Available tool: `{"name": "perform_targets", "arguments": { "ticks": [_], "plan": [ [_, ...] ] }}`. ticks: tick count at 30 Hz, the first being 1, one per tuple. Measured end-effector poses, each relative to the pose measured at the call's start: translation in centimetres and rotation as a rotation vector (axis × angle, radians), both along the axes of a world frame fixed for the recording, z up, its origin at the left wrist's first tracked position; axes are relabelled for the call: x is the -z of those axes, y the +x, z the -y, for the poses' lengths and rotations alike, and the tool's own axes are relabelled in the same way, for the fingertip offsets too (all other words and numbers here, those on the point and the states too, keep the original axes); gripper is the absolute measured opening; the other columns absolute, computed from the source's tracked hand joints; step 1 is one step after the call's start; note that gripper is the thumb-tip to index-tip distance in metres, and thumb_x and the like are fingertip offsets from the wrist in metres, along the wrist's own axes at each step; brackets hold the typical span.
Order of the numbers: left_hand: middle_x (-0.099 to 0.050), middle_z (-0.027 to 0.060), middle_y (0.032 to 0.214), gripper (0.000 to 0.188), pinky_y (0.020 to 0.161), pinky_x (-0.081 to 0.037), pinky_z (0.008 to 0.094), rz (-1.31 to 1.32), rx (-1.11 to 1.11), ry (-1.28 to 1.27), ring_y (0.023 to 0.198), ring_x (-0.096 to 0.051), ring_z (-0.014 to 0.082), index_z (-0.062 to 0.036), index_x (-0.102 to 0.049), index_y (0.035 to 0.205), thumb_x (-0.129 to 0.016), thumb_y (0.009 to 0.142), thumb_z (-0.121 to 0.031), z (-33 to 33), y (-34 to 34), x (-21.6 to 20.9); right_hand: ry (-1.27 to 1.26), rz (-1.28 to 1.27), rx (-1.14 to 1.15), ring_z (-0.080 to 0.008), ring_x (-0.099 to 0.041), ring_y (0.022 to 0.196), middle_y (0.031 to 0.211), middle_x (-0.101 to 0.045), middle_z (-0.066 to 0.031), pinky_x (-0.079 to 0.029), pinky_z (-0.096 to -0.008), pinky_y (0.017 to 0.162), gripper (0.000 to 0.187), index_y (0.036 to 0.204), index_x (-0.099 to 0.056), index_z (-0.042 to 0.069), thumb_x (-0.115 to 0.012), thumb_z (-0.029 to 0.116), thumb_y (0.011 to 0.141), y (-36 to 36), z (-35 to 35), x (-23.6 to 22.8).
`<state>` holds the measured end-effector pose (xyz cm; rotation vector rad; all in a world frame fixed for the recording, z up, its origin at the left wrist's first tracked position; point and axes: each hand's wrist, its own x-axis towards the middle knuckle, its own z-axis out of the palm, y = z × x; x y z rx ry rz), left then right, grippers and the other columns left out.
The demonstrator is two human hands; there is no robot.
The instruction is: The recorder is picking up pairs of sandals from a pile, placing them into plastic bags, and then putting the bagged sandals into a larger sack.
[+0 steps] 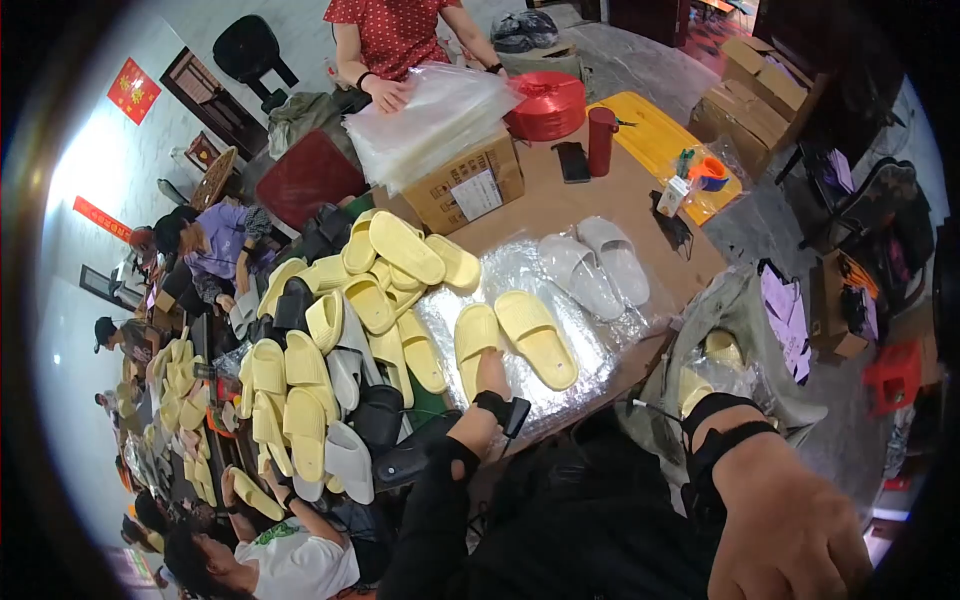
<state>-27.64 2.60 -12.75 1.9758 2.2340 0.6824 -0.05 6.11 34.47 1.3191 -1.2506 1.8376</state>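
On the clear plastic bags (440,315) in front of me lies a pair of yellow slippers. My left hand (490,375) is at the heel of the left yellow slipper (476,332), its thumb side over the footbed and the other fingers hidden. The right yellow slipper (537,338) lies beside it, untouched. My right hand (795,540) is close to the camera at the lower right, back of the hand up, its fingertips out of sight. Near its wrist, a grey-green sack (655,385) holds bagged yellow slippers (722,348). Both wrists wear black straps.
A pair of grey slippers (583,275) lies in plastic at the right. Left is a heap of yellow slippers (405,245), with grey and black ones. Beyond, a co-worker's hand rests on plastic bags (430,120) atop a cardboard box (465,185); red twine (546,105) is beside it.
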Motion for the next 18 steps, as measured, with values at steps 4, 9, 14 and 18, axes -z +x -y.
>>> {"name": "perform_targets", "arguments": {
  "ticks": [4, 9, 14, 18],
  "plan": [
    [-0.049, 0.021, 0.105, 0.028, 0.093, -0.035, 0.037, 1.113, -0.364, 0.103, 0.104, -0.046, 0.0335, 0.0042, -0.048, 0.107, -0.046, 0.083, -0.012, -2.0, -0.7, 0.2, 0.016, -0.046, -0.029, -0.0303, -0.061, 0.082, 0.106, -0.057, -0.0161, -0.044, -0.0544, 0.074, 0.02, 0.102, -0.058, 0.006, -0.058, 0.015, 0.083, 0.0, -0.1, -0.9],
    [-0.049, 0.0191, 0.109, 0.033, 0.089, -0.036, 0.0349, 1.413, -0.555, -0.027, 0.101, -0.047, 0.0283, 0.0037, -0.043, 0.113, -0.048, 0.088, -0.017, -5.1, 4.5, -3.3, -0.016, -0.054, 0.058, -0.0304, -0.061, 0.082, 0.106, -0.057, -0.0161, -0.044, -0.0547, 0.075, 0.021, 0.102, -0.058, 0.006, -0.058, 0.015, 0.083, 4.8, -1.4, 1.1],
    [-0.039, 0.0183, 0.128, 0.056, 0.097, -0.03, 0.0331, 1.401, -0.488, 0.025, 0.114, -0.041, 0.0262, 0.0058, -0.022, 0.133, -0.046, 0.09, -0.022, -4.6, 4.3, -2.5, -0.019, -0.076, 0.117, -0.0304, -0.061, 0.082, 0.106, -0.057, -0.0161, -0.043, -0.055, 0.075, 0.021, 0.102, -0.058, 0.007, -0.058, 0.016, 0.083, 5.7, -1.9, 0.7],
    [-0.025, 0.0217, 0.14, 0.069, 0.101, -0.026, 0.0322, 1.293, -0.595, -0.142, 0.123, -0.033, 0.0289, 0.0047, -0.007, 0.139, -0.046, 0.089, -0.024, -4.5, 5.0, -3.1, -0.025, -0.092, 0.137, -0.0305, -0.061, 0.082, 0.106, -0.057, -0.0161, -0.043, -0.0553, 0.076, 0.021, 0.102, -0.058, 0.007, -0.058, 0.016, 0.083, 5.8, -2.6, 1.0]
  ]
}}
